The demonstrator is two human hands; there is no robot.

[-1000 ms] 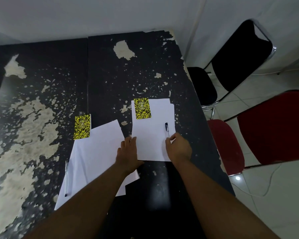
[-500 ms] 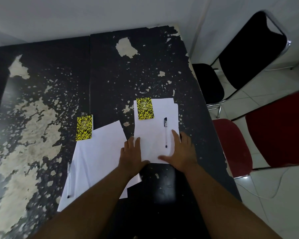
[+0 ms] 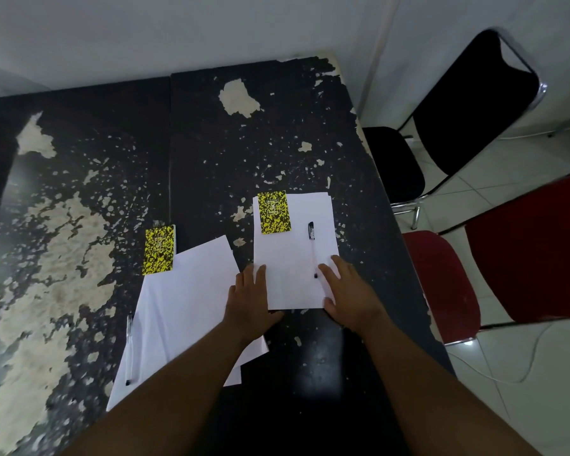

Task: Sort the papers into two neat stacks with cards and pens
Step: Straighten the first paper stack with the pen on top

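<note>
Two stacks of white paper lie on the worn black table [image 3: 277, 133]. The right stack [image 3: 293, 255] is squared up, with a yellow-black card [image 3: 273, 212] on its far left corner and a black-capped pen [image 3: 312, 248] lying lengthwise on it. My left hand [image 3: 250, 301] rests flat at that stack's near left corner, over the gap between the stacks. My right hand [image 3: 349, 294] lies flat on its near right corner, fingertips beside the pen's tip. The left stack [image 3: 185, 311] is skewed and fanned, with a second card [image 3: 159, 249] at its far corner and a clear pen [image 3: 129, 350] along its left edge.
The table's right edge runs close beside the right stack. A black chair [image 3: 468, 106] and a red chair [image 3: 441, 284] stand right of the table on the white tiled floor, where a white cable [image 3: 494, 373] trails. A white wall backs the table.
My right hand has let go of the pen on the right stack and flattened onto the stack's near right corner. The left hand has stayed in place.
</note>
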